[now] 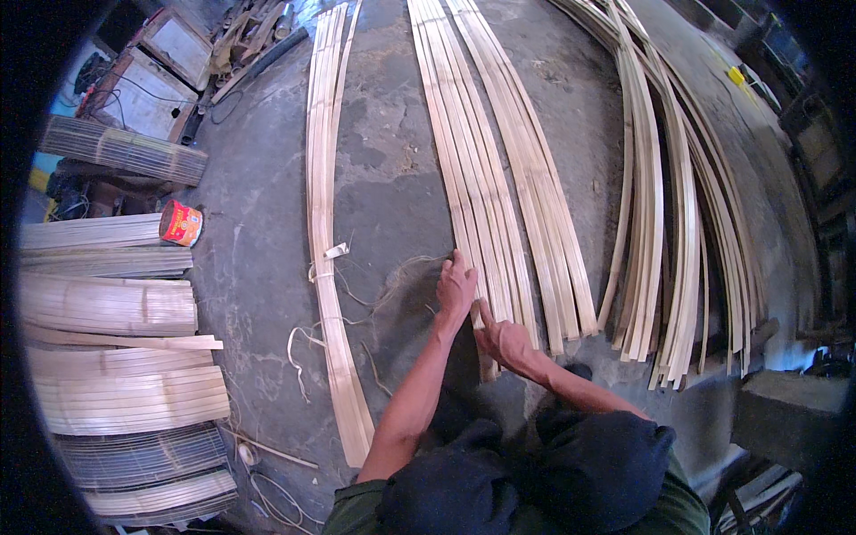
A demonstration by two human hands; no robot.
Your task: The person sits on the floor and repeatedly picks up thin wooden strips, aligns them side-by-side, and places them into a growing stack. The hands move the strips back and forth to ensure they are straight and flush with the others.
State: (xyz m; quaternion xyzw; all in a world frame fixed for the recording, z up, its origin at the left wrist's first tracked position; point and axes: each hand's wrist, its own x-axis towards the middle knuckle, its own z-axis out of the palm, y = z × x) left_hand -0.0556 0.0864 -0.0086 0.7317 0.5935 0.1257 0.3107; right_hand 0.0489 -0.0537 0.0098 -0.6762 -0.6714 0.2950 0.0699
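A row of long pale bamboo strips (pixel 477 169) lies side by side on the floor before me. My left hand (pixel 456 287) is closed at the row's left edge, fingertips against the outermost strip; a thin string (pixel 406 265) runs up to it. Just below and to the right, my right hand (pixel 508 342) grips the near part of a strip, whose end (pixel 489 369) sticks out past its neighbours. The undersides of both hands are hidden. Left of them lies a narrower bundle of strips (pixel 323 178), tied with a pale strip binding (pixel 335 251).
Another flat row of strips (pixel 544 196) lies just right, and loose curved bundles (pixel 646 223) spread farther right. Stacked slatted bundles (pixel 116 308) line the left side, with a red and yellow can (pixel 181 223) on them. A loose cord (pixel 276 508) lies lower left on the concrete floor (pixel 259 178).
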